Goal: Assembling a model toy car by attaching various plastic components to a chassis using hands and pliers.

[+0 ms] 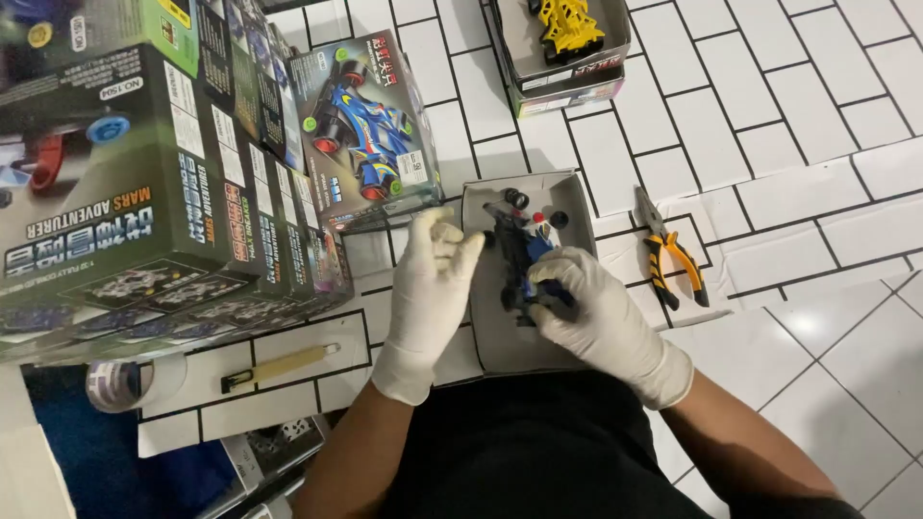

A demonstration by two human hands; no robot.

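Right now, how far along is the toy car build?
Looks done: the kit is unpacked and a dark chassis with blue parts is partly put together. In hand: the right hand grips that chassis over the open box tray, and the left hand is open beside it. Left, it seems: loose black wheels and small parts lie in the tray. The pliers lie unused on the floor.

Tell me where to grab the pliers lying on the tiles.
Take the pliers by the yellow and black handles, which point toward the person, coming from above on the right hand side. They lie flat on the tiled floor, jaws pointing away, with nothing touching the handles.
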